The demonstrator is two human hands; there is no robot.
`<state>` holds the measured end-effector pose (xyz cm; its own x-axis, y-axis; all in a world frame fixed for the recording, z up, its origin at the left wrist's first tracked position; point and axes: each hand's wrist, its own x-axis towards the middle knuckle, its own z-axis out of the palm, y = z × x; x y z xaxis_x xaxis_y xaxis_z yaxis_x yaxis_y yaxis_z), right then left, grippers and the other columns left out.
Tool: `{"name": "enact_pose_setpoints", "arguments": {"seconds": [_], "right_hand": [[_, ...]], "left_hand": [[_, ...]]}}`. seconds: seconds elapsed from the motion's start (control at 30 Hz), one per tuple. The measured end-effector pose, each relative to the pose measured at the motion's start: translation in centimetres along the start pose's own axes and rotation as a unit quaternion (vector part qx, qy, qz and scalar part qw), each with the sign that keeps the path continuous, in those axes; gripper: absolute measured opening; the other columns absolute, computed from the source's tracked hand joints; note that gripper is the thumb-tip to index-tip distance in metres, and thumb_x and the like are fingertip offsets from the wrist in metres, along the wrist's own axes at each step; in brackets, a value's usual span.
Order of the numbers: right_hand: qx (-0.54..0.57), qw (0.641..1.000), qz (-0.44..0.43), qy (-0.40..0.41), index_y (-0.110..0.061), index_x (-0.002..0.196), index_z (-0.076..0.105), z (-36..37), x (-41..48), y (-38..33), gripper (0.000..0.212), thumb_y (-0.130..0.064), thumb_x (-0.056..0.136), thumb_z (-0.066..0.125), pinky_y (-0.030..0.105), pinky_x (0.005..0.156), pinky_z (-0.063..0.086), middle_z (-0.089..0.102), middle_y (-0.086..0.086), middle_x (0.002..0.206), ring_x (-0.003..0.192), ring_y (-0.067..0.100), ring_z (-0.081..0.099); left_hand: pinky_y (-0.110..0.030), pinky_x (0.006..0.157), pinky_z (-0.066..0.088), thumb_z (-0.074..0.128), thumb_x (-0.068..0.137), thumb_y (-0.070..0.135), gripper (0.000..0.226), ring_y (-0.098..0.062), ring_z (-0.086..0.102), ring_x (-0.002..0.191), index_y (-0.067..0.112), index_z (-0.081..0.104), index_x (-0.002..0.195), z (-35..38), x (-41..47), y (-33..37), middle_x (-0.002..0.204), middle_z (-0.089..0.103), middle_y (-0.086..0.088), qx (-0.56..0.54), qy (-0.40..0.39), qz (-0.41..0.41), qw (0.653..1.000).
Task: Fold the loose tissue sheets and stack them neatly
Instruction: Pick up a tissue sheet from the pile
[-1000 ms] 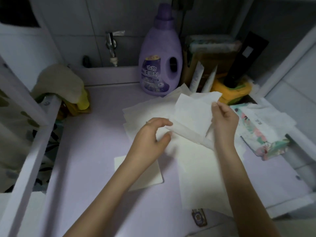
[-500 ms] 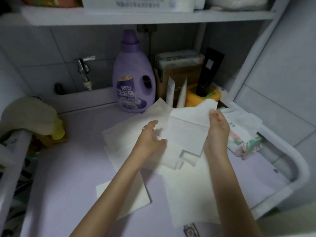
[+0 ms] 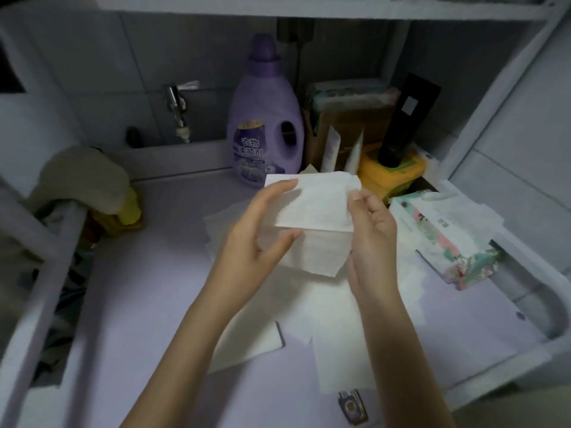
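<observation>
Over lilac counter (image 3: 154, 273) (tiled wall (image 3: 108, 72) behind): left hand (image 3: 256, 230), right hand (image 3: 370, 239) pinch tissue (image 3: 315, 205).

- This looks like a home laundry or wash corner.
- Beyond the left hand (image 3: 256, 239), a purple fabric-softener bottle (image 3: 265, 125) stands by a tap (image 3: 176, 103) on a grey tiled wall (image 3: 92, 57).
- Beyond the right hand (image 3: 374, 239) stand toiletry tubes (image 3: 331, 146). A soft tissue pack (image 3: 448, 239) lies to its right.
- A white shelf (image 3: 309, 7) runs above both hands.
</observation>
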<state>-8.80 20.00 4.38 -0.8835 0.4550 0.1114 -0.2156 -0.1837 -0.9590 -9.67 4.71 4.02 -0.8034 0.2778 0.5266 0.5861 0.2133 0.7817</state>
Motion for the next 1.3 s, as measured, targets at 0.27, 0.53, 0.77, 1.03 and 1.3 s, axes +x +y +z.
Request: {"name": "enact_pose_setpoints", "arguments": {"seconds": [0.27,0.53,0.77,1.03,1.3], "right_hand": [[-0.121,0.955,-0.056,-0.266,-0.038,0.126,0.055,1.4,-2.2,2.2,0.049,-0.023,0.083,0.074,0.044,0.06,0.044,0.06,0.027,0.078,0.063,0.041,0.05],[-0.209,0.931,-0.083,-0.288,-0.026,0.092,0.074,2.2,-3.6,2.8,0.02,-0.009,0.081,0.075,0.014,0.072,0.046,0.071,-0.019,0.091,0.074,0.003,0.059],[-0.199,0.937,-0.131,-0.255,-0.024,0.087,0.073,2.7,-4.3,3.1,0.015,-0.009,0.083,0.073,0.016,0.073,0.047,0.068,-0.013,0.091,0.084,0.008,0.061],[-0.222,0.919,-0.071,-0.319,-0.018,0.08,0.062,2.4,-4.6,2.2,0.011,-0.017,0.088,0.068,0.014,0.08,0.044,0.068,-0.016,0.094,0.092,-0.002,0.062],[-0.277,0.911,0.016,-0.306,-0.018,0.086,0.065,2.2,-4.2,7.5,0.017,-0.016,0.098,0.053,0.026,0.064,0.044,0.066,-0.008,0.074,0.067,0.009,0.058]], "left_hand": [[-0.011,0.068,0.038,0.068,0.084,0.013,0.011,-0.001,0.061,0.09,0.024,0.069,0.086,-4.2,-4.6,-1.1,0.09,0.067,0.015,0.08,0.138,-0.059,0.985],[-0.019,0.068,0.045,0.075,0.08,0.012,0.015,-0.006,0.062,0.093,0.022,0.07,0.09,-5.4,-7.1,-1.6,0.094,0.067,0.014,0.087,0.181,-0.12,0.972],[-0.02,0.08,0.041,0.071,0.079,0.019,0.022,-0.003,0.05,0.092,0.039,0.065,0.085,-4.9,-7.9,-1.0,0.095,0.048,0.018,0.118,0.25,-0.112,0.955],[-0.024,0.081,0.046,0.073,0.077,0.025,0.008,-0.005,0.062,0.092,0.021,0.066,0.078,-6.3,-8.5,-0.4,0.091,0.068,0.008,0.016,0.213,-0.144,0.966],[-0.022,0.061,0.045,0.071,0.082,0.004,0.012,-0.005,0.057,0.064,0.013,0.064,0.079,-4.9,-10.8,-4.1,0.067,0.063,0.013,0.014,0.174,-0.335,0.926]]}}
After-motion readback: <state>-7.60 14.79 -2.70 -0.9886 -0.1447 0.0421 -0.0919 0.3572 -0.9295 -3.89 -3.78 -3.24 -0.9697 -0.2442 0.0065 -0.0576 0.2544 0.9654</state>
